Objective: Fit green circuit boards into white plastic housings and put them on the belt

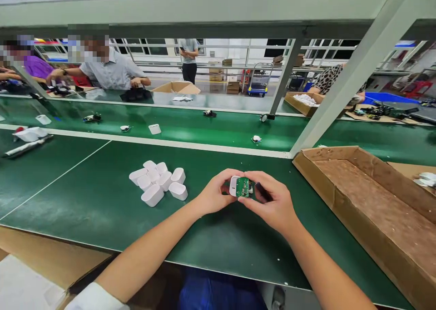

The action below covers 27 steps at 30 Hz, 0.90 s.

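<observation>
My left hand (214, 193) grips a small white plastic housing (233, 185) just above the green table mat. My right hand (272, 202) pinches a small green circuit board (242, 187) with dark parts, held against the open end of that housing. Both hands meet over the middle of the table. A cluster of several white plastic housings (159, 181) lies on the mat to the left of my left hand, apart from it.
A shallow brown cardboard tray (368, 196) sits at the right. A green conveyor belt (204, 126) beyond a white rail carries scattered small parts. Slanted metal frame posts (344, 81) rise at right. Other people work across the belt. Cardboard (44, 255) lies at the near left.
</observation>
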### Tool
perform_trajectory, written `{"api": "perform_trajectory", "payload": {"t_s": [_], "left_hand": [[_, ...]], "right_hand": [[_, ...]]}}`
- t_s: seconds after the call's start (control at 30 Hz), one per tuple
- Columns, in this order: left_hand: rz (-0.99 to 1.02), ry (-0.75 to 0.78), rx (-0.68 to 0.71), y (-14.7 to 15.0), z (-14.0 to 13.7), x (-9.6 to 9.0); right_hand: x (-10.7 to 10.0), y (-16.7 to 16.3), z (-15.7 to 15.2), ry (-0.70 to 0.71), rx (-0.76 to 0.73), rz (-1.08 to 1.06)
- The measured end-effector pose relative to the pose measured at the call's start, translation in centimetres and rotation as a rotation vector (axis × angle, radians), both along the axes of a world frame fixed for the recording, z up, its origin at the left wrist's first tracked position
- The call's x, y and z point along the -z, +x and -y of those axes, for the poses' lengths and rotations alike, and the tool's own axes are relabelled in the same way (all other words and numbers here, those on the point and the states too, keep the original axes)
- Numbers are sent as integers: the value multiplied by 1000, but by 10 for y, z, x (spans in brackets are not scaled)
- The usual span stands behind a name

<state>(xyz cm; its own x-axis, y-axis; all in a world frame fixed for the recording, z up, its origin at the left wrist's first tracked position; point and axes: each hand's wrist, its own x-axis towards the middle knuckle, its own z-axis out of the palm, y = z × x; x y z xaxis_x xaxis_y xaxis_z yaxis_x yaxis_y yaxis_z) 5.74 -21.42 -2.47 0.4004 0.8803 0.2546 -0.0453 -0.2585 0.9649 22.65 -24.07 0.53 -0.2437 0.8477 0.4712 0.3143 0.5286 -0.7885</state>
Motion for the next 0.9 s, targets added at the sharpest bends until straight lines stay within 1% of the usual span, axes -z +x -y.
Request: {"api": "perform_trajectory", "payload": {"t_s": [0.2, 0.4, 0.63, 0.9], "left_hand": [[-48, 5, -7, 1, 8, -7], [-108, 55, 5, -1, 12, -11], [-143, 72, 29, -1, 14, -10], [-186, 116, 21, -1, 13, -6]], "right_hand": [[4, -3, 4, 101, 1, 97], [5, -3, 3, 180, -25, 99], [5, -2, 3, 224, -60, 118], [7, -2, 2, 278, -110, 115]]}}
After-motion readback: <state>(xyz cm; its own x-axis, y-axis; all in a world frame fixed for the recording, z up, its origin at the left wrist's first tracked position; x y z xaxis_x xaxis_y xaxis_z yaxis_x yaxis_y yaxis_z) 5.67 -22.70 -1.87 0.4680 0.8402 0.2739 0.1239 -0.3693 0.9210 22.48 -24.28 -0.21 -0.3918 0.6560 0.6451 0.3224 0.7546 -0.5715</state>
